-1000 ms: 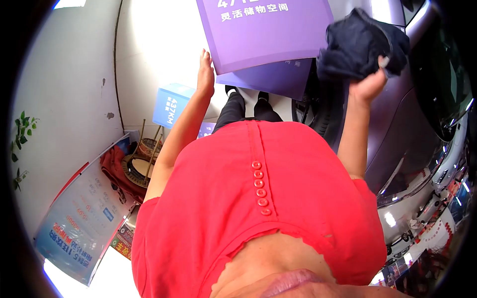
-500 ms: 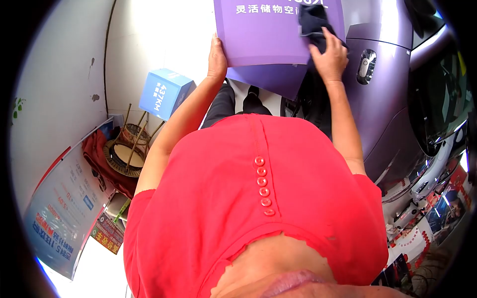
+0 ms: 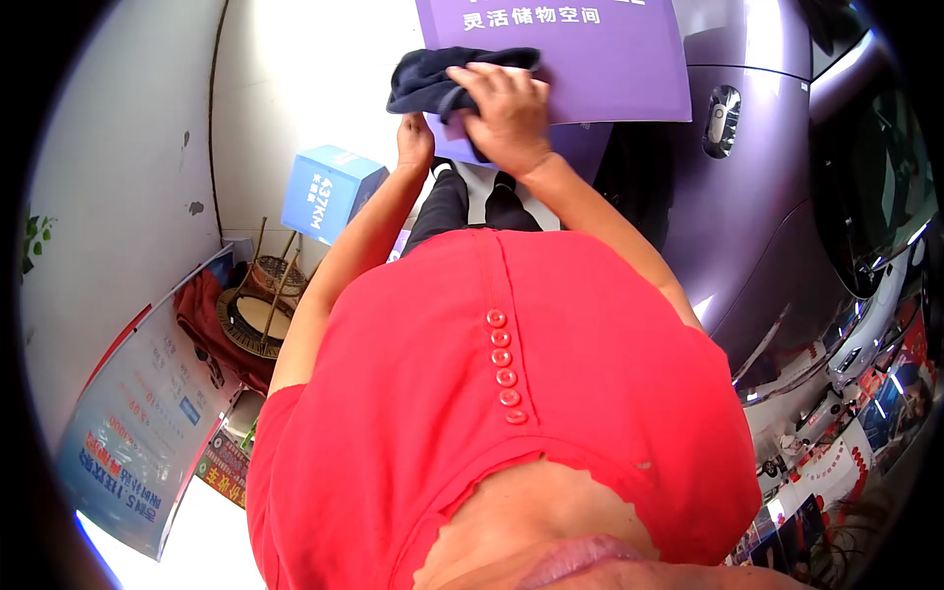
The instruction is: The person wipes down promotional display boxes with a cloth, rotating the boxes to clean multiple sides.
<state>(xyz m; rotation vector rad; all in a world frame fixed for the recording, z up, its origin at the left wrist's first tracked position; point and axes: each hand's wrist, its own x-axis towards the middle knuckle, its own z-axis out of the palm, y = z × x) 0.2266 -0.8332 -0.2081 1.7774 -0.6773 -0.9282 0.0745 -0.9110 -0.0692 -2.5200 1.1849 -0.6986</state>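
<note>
A dark navy cloth [image 3: 433,81] lies bunched across the lower left corner of a purple box [image 3: 615,74] with white Chinese lettering. My right hand [image 3: 506,113] presses on this cloth, its fingers curled over the fabric. Beneath the cloth's left end, my left hand [image 3: 415,143] holds the box by its left edge; its fingertips are partly hidden. Below the box's lower edge, another purple surface [image 3: 585,147] shows.
A purple car [image 3: 752,177] stands close on the right. To the left, a blue box [image 3: 329,195] marked 437KM is on the floor, near a woven stool-like piece [image 3: 261,315] and a printed poster board [image 3: 143,423]. A white wall [image 3: 128,147] rises at far left.
My right hand has swept the cloth leftward across the box, from its right side to its lower left corner. My left hand stays at the left edge, slightly lower.
</note>
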